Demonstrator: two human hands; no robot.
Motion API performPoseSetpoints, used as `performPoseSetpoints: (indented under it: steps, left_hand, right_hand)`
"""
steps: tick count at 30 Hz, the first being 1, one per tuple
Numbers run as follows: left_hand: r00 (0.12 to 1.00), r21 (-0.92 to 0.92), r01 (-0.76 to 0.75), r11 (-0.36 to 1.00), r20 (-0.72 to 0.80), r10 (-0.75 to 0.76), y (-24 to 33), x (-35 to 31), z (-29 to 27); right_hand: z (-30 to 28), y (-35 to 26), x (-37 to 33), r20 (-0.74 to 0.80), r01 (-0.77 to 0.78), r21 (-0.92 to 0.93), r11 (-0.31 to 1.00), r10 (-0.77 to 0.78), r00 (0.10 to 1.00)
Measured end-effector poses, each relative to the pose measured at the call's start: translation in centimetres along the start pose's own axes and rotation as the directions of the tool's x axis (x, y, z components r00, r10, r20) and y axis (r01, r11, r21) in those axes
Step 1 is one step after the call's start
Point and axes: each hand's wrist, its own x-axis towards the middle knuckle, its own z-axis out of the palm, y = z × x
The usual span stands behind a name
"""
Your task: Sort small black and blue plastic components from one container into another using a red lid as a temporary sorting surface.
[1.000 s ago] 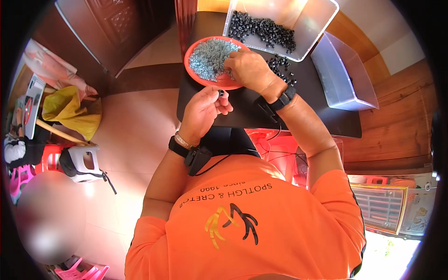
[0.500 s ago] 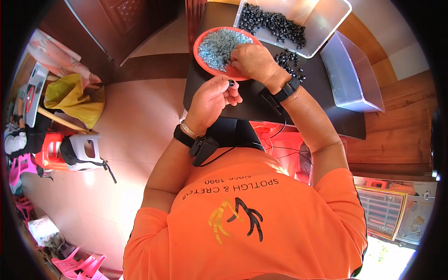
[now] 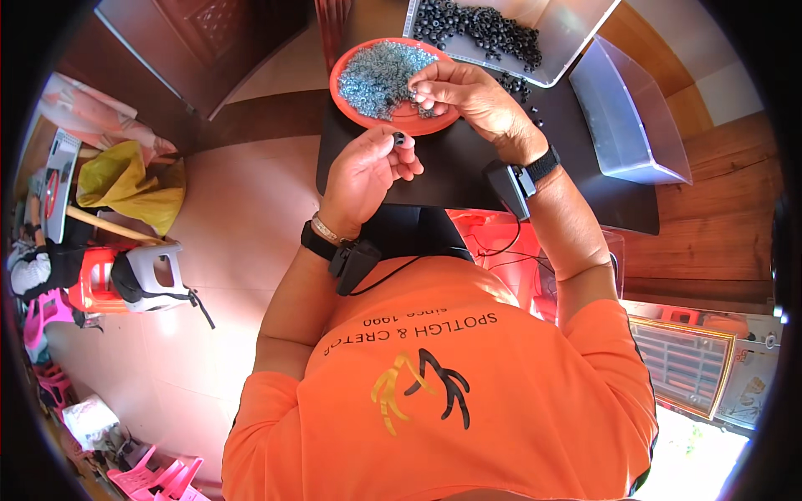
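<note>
My left hand [image 3: 368, 171] is closed in a pinch, with a small round black part [image 3: 399, 139] between thumb and index finger. Just to the right and above, my right hand [image 3: 472, 98] has thumb and fingertips pressed together over the near right part of a red oval bowl [image 3: 338, 93]. Something tiny may be in those fingertips, too small to name. A heap of small shiny metal pieces [image 3: 380, 79] fills much of the bowl; the red bottom shows near my right fingers.
The bowl stands on a dark table [image 3: 426, 179]. Behind it, a clear plastic bin [image 3: 558, 73] holds many black parts [image 3: 484, 33], with several loose ones [image 3: 515, 87] beside it. Another translucent bin [image 3: 639, 134] stands right. Dark cables [image 3: 504, 249] hang from my wrist-worn devices.
My right hand has lifted from the metal pieces and turned, its fingertips now showing above the bowl's near side. My left hand keeps its black part in much the same place.
</note>
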Motion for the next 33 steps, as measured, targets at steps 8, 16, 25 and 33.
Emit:
performPoseSetpoints:
  steps: [8, 16, 25, 33]
  left_hand:
    - [1.0, 0.042, -0.023, 0.999, -0.001, 0.023, 0.1, 0.1, 0.3]
    - [0.999, 0.068, -0.03, 0.997, -0.012, 0.031, 0.1, 0.0, 0.5]
    - [0.999, 0.073, -0.032, 0.997, -0.013, 0.033, -0.2, -0.1, 0.2]
    - [0.999, 0.008, 0.002, 1.0, -0.032, -0.002, -0.2, -0.1, -0.1]
  right_hand:
    - [2.6, 0.2, -2.2, 0.057, -0.018, 0.133, 0.991, 0.011, 0.998]
    - [3.4, 0.8, -2.7, 0.081, 0.059, 0.103, 0.993, -0.068, 0.994]
    - [4.1, 0.5, -3.5, 0.059, 0.071, 0.064, 0.995, -0.075, 0.995]
    - [3.1, -1.3, -3.4, 0.154, 0.441, -0.64, 0.629, -0.458, 0.876]
